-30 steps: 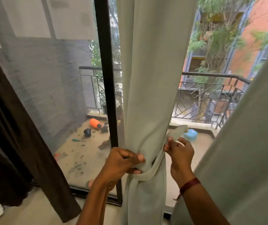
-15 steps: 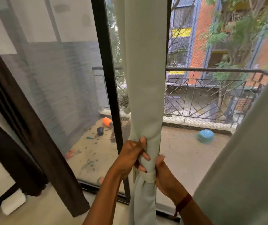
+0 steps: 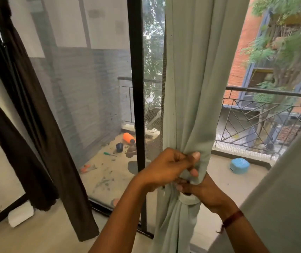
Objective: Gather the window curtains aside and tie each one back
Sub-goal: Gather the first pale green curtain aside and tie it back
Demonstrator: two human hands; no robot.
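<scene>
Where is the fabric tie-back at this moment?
In the head view, low and centre, the tie-back wraps the gathered pale green curtain, just below the left hand and against the right hand.

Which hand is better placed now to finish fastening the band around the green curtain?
Probably the right hand: its fingers lie at the top edge of the band. The left hand is busy gripping the gathered curtain just above the band, and letting go might loosen the gathers.
</scene>
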